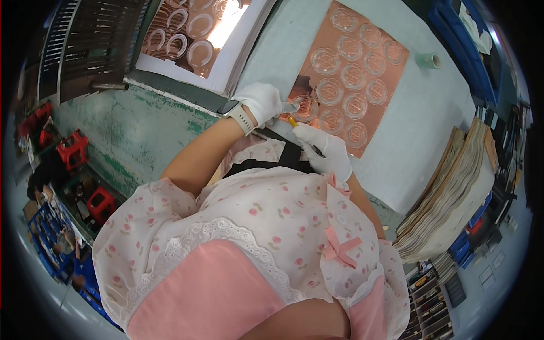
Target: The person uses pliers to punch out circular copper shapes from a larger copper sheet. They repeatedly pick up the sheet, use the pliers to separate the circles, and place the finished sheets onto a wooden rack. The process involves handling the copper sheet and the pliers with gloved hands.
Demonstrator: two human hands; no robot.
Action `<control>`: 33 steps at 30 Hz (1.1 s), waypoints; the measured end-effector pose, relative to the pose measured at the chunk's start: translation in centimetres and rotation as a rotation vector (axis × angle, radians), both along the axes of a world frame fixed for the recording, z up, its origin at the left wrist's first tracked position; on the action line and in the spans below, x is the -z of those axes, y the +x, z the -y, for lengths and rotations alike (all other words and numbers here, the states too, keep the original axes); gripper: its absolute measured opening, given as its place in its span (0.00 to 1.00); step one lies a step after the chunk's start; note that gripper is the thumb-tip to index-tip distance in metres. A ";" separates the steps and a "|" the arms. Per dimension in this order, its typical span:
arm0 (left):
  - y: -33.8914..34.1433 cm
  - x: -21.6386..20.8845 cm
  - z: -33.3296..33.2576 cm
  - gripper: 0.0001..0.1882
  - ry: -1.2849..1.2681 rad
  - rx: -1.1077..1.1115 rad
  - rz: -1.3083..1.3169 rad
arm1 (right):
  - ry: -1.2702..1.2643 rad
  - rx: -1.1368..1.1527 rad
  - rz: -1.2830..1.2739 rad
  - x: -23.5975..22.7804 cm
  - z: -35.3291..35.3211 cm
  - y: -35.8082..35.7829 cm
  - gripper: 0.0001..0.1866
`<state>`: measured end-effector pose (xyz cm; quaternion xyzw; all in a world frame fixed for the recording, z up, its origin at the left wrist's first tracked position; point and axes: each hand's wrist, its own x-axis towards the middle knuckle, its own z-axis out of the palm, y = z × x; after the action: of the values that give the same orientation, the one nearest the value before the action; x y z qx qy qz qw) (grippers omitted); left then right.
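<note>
A copper-coloured sheet (pixel 365 73) with several round embossed circles lies on the white-covered table in front of me. My left hand (pixel 260 102), in a white glove with a watch at the wrist, is at the sheet's near left corner. One greyish fingertip stretches out onto the sheet; the other fingers are mostly hidden. Closed around a slim pen-like tool (pixel 292 122) with a yellow end and a dark end is my right hand (pixel 326 148), also white-gloved. The yellow end points at the sheet's near edge, close to my left fingertips. Whether it touches the sheet I cannot tell.
Another shiny copper sheet (pixel 198 34) rests on a white-edged stack at the upper left. A pale green roll (pixel 428 60) stands beyond the work sheet. Thick stacked sheets (pixel 453 187) hang at the right, near a blue crate (pixel 470 51). Red stools (pixel 72 148) stand far left.
</note>
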<state>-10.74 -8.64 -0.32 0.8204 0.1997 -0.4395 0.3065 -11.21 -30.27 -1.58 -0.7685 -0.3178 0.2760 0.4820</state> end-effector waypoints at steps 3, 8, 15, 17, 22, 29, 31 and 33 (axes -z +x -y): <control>-0.2 1.1 -0.1 0.28 0.004 0.038 0.032 | -0.080 0.066 -0.111 -0.6 -0.7 0.0 0.15; -0.4 1.0 -0.3 0.30 -0.146 -0.143 0.001 | -0.051 0.488 -0.763 -3.7 -1.8 2.0 0.10; 2.4 3.6 -0.5 0.22 -0.032 -0.424 0.587 | 0.303 0.815 -0.916 -1.7 8.3 5.8 0.14; 4.3 4.1 0.2 0.24 -0.156 -0.541 0.487 | 0.389 1.018 -0.902 -0.3 10.1 6.1 0.16; 5.6 1.5 1.8 0.31 -0.249 -0.449 0.488 | 0.417 1.200 -0.955 1.6 11.4 7.6 0.18; 5.5 -0.5 1.4 0.27 -0.108 -0.417 0.733 | 0.423 1.044 -1.007 2.7 11.7 8.1 0.15; 5.1 -1.0 -0.5 0.25 -0.088 -0.397 0.733 | 0.401 0.846 -1.082 3.6 13.4 8.2 0.11; 4.6 -0.8 -2.6 0.27 -0.048 -0.395 0.730 | 0.419 0.891 -1.091 2.9 12.4 8.0 0.09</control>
<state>-6.12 -6.01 0.48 0.8609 0.2213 -0.0572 0.4546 -3.25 -42.68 -4.51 -0.4700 0.2638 0.3307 0.7747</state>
